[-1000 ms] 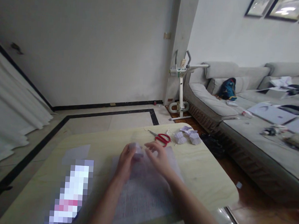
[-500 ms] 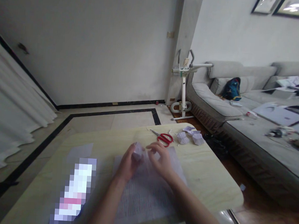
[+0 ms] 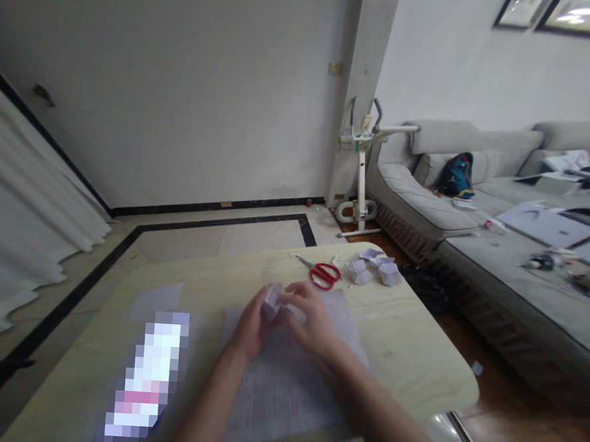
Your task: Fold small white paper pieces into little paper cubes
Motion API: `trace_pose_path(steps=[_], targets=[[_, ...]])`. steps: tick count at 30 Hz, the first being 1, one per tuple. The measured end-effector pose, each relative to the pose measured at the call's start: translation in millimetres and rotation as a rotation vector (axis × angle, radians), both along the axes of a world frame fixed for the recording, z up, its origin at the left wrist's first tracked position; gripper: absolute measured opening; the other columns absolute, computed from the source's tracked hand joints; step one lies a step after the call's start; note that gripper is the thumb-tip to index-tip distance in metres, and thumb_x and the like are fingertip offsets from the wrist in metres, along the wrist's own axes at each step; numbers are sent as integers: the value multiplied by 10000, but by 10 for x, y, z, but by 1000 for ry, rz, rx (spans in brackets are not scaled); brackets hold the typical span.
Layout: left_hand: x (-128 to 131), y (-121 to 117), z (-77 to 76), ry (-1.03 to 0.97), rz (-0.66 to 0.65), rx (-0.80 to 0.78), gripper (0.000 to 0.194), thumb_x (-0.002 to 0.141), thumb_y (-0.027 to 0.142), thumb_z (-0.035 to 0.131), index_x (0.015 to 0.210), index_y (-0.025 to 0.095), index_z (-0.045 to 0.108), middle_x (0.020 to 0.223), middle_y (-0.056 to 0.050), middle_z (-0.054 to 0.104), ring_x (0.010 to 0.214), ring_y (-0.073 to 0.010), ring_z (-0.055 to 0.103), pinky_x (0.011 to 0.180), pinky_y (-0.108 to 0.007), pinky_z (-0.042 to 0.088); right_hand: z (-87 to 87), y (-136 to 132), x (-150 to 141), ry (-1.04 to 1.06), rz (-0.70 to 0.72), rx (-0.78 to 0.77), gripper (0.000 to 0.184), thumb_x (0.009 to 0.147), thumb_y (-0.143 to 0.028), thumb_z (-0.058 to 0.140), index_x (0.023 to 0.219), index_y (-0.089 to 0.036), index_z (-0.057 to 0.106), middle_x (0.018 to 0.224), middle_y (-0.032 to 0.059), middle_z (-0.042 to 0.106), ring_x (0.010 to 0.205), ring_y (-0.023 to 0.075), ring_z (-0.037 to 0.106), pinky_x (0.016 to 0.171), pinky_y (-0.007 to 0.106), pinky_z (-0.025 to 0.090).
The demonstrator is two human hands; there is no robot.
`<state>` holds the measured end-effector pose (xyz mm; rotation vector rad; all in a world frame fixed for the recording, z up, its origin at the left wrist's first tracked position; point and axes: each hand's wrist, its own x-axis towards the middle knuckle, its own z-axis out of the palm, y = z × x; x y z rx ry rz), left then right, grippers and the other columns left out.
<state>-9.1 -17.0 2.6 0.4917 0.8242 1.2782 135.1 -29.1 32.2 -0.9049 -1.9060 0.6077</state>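
Note:
My left hand [image 3: 251,326] is closed around a small folded paper piece [image 3: 271,301], white with a faint lilac tint. From the other side my right hand [image 3: 310,315] meets it, thumb and fingertips pinched at the piece's right edge. Both hands are above a large printed sheet [image 3: 289,394] lying on the pale wooden table [image 3: 407,348]. Just past the right hand lie red-handled scissors [image 3: 324,275], blades pointing up and left. To their right sit several folded paper pieces [image 3: 360,272] like the held one. The fingertips are slightly blurred.
A plain paper sheet [image 3: 157,299] lies on the table's left, with a pixelated bright object [image 3: 148,372] below it. Beyond the table stand a white exercise machine [image 3: 361,172] and a grey sofa [image 3: 511,287] holding a blue backpack [image 3: 456,175] and papers.
My right hand has moved left, from apart to touching the folded paper piece. The piece has turned in my left hand. The camera view shifted slightly.

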Motion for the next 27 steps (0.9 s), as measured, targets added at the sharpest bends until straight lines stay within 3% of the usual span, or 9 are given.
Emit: trace_pose_path(steps=[4,8,13,20,27], targets=[[-7,4,12,1,-18,4,323,732,406,644,956,173,636,861,-27,667,747,-142,628,582,-213,505,-2,2,2,-8,6,-5,341,768,-106,552,1070,-247,623,1028,47,544,963,185,534,856,327,444],[23,-49,104,36,-36,98,293,730,381,663,938,183,607,866,-14,642,747,-139,617,617,-231,505,-27,50,7,86,-50,-39,220,794,-98,529,925,-221,657,999,41,558,958,170,539,859,311,439],[57,-115,168,271,-85,192,355,737,389,658,1022,202,560,928,-35,630,752,-172,618,592,-253,498,-102,142,7,168,-125,-111,79,813,-193,578,777,-178,646,918,53,577,869,159,556,748,283,470],[68,-44,45,612,74,305,360,662,344,726,961,183,605,851,-29,632,812,-190,590,721,-255,465,-199,213,9,151,-127,-215,39,762,-202,657,766,-164,654,870,50,604,812,143,577,655,231,477],[93,-79,51,719,154,373,336,664,311,724,959,206,601,894,-20,619,865,-218,566,756,-255,435,-201,227,5,157,-86,-290,31,749,-142,668,725,-157,656,840,36,633,802,144,597,669,214,475]])
